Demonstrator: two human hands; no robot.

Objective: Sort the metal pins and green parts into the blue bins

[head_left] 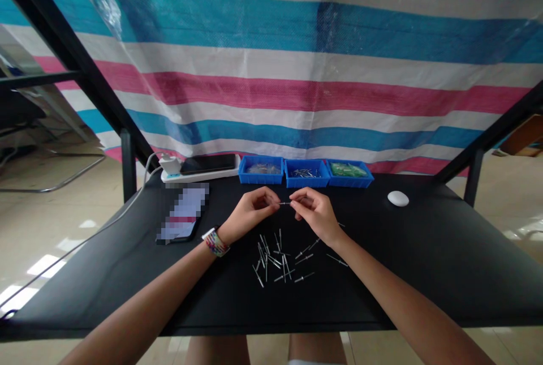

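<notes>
Between my two hands, over the black table, is a thin silver pop rivet (pixel 284 204), held level. Its left end is pinched by the thumb and fingers of my left hand (pixel 254 209), which wears a colourful band at the wrist. At its other end, the fingertips of my right hand (pixel 314 211) close on it. Several loose pop rivets (pixel 275 260) lie scattered on the table below my hands, a few of them close to my right forearm.
Three blue bins stand behind my hands: one with clear small parts (pixel 261 180), one with rivets (pixel 306 183), one with green packets (pixel 350 182). A white power strip (pixel 203 175) bears a dark phone. A lit phone (pixel 184 212) lies left, a white mouse (pixel 398 198) right.
</notes>
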